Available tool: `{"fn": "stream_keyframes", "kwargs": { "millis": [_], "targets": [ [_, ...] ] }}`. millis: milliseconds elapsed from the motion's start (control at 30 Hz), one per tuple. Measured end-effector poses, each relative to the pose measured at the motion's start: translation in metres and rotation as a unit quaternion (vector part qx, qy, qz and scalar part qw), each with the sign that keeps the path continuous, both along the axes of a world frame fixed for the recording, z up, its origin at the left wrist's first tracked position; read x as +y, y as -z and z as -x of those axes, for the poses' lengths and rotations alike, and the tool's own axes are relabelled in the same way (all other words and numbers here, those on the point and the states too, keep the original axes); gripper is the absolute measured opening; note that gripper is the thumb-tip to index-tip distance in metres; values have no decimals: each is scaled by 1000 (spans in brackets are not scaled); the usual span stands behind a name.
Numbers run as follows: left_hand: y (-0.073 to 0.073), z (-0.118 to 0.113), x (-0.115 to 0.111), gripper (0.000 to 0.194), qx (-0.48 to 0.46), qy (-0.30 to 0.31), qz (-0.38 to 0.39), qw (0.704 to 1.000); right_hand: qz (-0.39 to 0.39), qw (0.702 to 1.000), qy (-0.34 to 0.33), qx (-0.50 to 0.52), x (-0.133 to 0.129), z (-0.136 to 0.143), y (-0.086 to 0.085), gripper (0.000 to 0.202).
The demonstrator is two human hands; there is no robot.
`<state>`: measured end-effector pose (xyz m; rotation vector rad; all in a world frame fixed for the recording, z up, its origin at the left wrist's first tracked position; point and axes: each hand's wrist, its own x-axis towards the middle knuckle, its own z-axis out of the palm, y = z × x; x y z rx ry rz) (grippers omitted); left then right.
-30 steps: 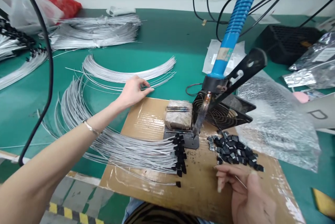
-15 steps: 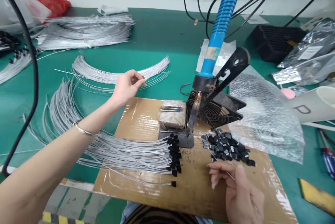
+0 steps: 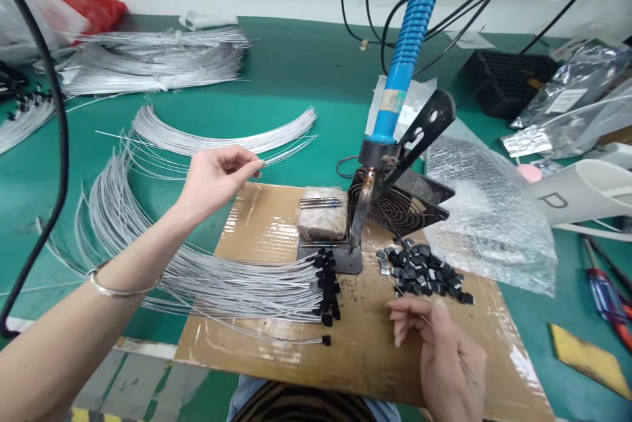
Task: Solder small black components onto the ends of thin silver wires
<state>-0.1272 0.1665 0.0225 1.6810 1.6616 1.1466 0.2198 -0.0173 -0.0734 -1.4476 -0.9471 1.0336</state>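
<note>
My left hand (image 3: 220, 178) is pinched closed beside the loose ends of a bundle of thin white wires (image 3: 222, 140); what its fingertips hold, if anything, is hidden. My right hand (image 3: 444, 349), palm up, pinches a thin silvery solder wire (image 3: 401, 290) that points toward a pile of small black connectors (image 3: 424, 269). White wires with black connectors on their ends (image 3: 247, 284) lie side by side on the cardboard (image 3: 365, 356), one a little apart at the front. A blue-handled soldering iron (image 3: 395, 99) leans tip-down in its black stand (image 3: 378, 153).
A pale block (image 3: 323, 214) with metal rods on it sits at the stand's base. Behind the stand is a black fan (image 3: 405, 205). Bubble wrap (image 3: 486, 205), a yellow sponge (image 3: 590, 357) and a screwdriver (image 3: 605, 297) lie right. More wire bundles (image 3: 158, 63) lie back left; a black cable (image 3: 62, 132) hangs left.
My left hand has drawn back left and slightly down, away from the wire ends. The right hand keeps about the same place by the connectors, still holding the solder wire.
</note>
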Motion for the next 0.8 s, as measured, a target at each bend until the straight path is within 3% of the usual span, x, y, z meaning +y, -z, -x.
{"fn": "stream_keyframes", "kwargs": {
  "millis": [133,433,800],
  "targets": [
    [1,3,-10,17,-5,-6,-4,1000,-5,1000,-6,-3,1,0,0,53],
    [41,-1,27,16,-35,-43,-8,998,-19,1000,-10,-7,3,3,0,51],
    [45,-2,27,14,-7,-72,-46,996,2,1000,1,-22,2,9,-13,51]
  ]
}}
